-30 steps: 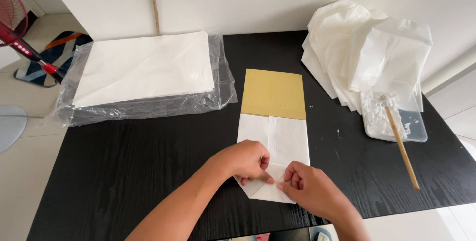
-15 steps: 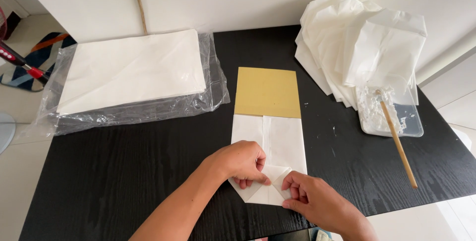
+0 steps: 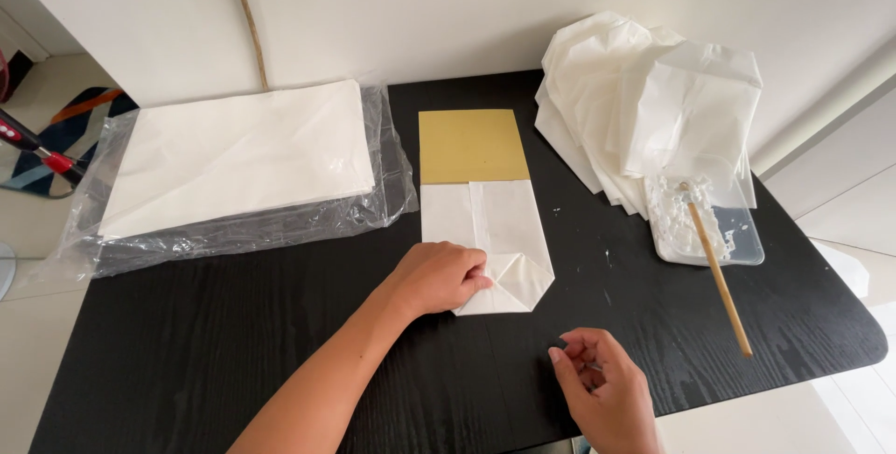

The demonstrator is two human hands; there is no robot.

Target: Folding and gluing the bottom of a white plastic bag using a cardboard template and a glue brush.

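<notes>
Your left hand (image 3: 437, 277) pressing flat-fingered on the bag (image 3: 487, 244), long axis running away from you, folded end nearest you, right hand (image 3: 602, 387) hovering right of the bag, fingers loosely curled, holding nothing

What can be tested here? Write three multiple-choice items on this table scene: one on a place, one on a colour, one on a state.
1. Where does the wooden stick lie?
A. with one end in the clear tray on the right
B. on the wrapped paper stack
C. under the left hand

2. What colour is the card above the folded white paper?
A. red
B. mustard yellow
C. blue

3. What is the right hand doing?
A. pressing the fold
B. gripping the stick
C. off the paper, holding nothing large

Answers:
1. A, its upper end sits in the clear tray by the pile of white bags.
2. B, the card shows yellow against the black table.
3. C, it is near the table's front edge, while only the left hand presses the folded paper.
</notes>
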